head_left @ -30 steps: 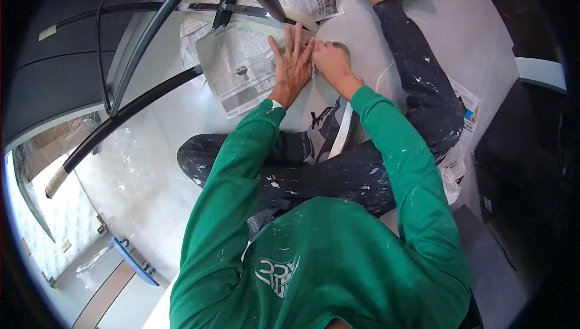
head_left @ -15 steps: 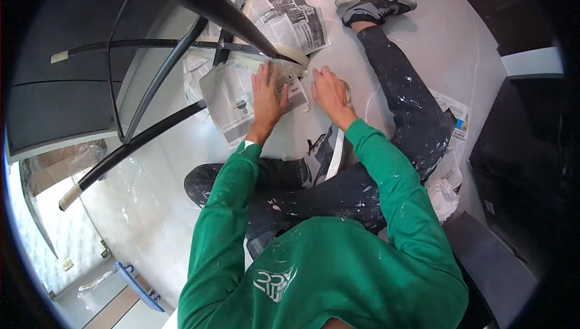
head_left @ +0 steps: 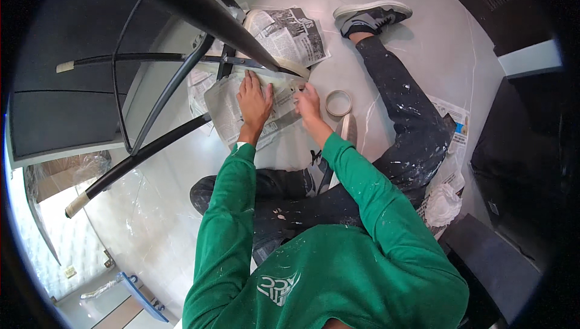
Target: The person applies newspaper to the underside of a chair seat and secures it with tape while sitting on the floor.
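Note:
A newspaper sheet (head_left: pixel 232 118) lies against the pale, rounded base under a black metal frame (head_left: pixel 232 18). My left hand (head_left: pixel 255 102) rests on this sheet, fingers stretched out and nearly flat. At the sheet's right edge, by the pale rim, my right hand (head_left: pixel 308 104) is closed with its fingertips together. What those fingertips pinch is too small to make out. A roll of masking tape (head_left: pixel 338 103) lies on the floor just right of that hand.
More newspaper (head_left: pixel 296 33) covers the far side of the base. Black legs with taped ends (head_left: pixel 78 203) stick out to the left. A crumpled white wad (head_left: pixel 443 204) sits on newspaper at the right. My outstretched leg (head_left: pixel 399 93) borders the work on the right.
My right hand has moved left, onto the newspaper's edge. The tape roll, earlier at that hand, now lies on the floor. My left hand has shifted slightly left and stays on the sheet.

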Available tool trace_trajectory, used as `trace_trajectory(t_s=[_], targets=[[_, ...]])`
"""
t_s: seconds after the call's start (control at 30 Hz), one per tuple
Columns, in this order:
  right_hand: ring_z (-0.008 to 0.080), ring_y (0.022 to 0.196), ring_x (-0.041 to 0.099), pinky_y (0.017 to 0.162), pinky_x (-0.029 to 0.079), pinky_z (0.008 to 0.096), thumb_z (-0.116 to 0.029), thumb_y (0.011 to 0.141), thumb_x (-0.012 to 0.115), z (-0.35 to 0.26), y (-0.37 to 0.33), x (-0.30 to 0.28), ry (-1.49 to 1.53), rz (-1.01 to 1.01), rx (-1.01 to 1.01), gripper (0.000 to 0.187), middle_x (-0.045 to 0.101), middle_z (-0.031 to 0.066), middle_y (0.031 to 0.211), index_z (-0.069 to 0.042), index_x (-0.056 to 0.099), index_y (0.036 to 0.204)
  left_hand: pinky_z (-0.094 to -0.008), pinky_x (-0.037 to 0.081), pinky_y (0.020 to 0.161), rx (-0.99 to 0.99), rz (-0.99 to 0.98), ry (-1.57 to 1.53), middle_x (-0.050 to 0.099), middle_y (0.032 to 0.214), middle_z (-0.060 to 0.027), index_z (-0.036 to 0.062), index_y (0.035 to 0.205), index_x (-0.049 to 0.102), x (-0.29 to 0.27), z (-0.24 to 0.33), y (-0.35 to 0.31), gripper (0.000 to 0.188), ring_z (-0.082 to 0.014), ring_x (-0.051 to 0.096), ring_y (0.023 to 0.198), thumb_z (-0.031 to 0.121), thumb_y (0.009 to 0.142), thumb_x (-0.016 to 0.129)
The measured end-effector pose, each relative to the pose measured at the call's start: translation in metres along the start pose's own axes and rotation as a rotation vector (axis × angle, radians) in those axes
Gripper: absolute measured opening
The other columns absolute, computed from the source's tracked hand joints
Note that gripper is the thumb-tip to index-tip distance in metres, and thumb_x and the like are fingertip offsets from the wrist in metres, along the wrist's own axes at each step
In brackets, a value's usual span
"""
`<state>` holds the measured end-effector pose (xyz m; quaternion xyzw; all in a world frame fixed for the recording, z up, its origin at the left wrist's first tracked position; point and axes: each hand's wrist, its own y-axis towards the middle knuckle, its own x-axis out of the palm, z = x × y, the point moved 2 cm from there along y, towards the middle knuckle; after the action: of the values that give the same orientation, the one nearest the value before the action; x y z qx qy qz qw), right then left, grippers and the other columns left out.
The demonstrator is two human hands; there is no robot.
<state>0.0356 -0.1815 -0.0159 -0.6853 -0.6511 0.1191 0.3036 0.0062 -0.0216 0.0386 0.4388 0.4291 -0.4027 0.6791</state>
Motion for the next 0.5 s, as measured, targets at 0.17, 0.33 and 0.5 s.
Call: trace_trajectory(t_s=[0.17, 0.33, 0.5], targets=[[0.0106, 0.054, 0.038, 0.05, 0.031, 0.0268, -0.009, 0.09, 0.062, -0.015, 0.012, -0.011, 0.645, -0.134, 0.337, 0.01, 0.041, -0.0044, 0.067, -0.014, 0.054, 0.091, -0.052, 0.04, 0.111, -0.052, 0.087, -0.009, 0.047, 0.156, -0.0232, -0.0046, 0.148, 0.048, 0.012, -0.006, 0.013, 0.069, -0.0416, 0.048, 0.136, 0.043, 0.099, 0.06], [0.0102, 0.055, 0.039, 0.05, 0.031, 0.0272, -0.012, 0.092, 0.063, -0.02, 0.02, -0.018, 0.506, -0.219, 0.403, 0.024, 0.039, -0.0049, 0.065, -0.019, 0.044, 0.077, -0.0523, 0.043, 0.107, -0.068, 0.079, -0.049, 0.053, 0.145, -0.024, -0.0021, 0.142, 0.055, 0.01, -0.022, 0.028, 0.06, -0.043, 0.053, 0.126, 0.038, 0.098, 0.06], [0.0111, 0.054, 0.039, 0.05, 0.032, 0.0284, -0.015, 0.092, 0.063, -0.018, 0.018, -0.019, 0.432, -0.285, 0.354, 0.02, 0.042, -0.0033, 0.064, -0.017, 0.047, 0.081, -0.0549, 0.045, 0.103, -0.217, 0.073, 0.059, 0.054, 0.142, -0.0233, 0.0048, 0.142, 0.059, 0.003, -0.019, 0.029, 0.06, -0.0422, 0.054, 0.125, 0.042, 0.094, 0.062]])
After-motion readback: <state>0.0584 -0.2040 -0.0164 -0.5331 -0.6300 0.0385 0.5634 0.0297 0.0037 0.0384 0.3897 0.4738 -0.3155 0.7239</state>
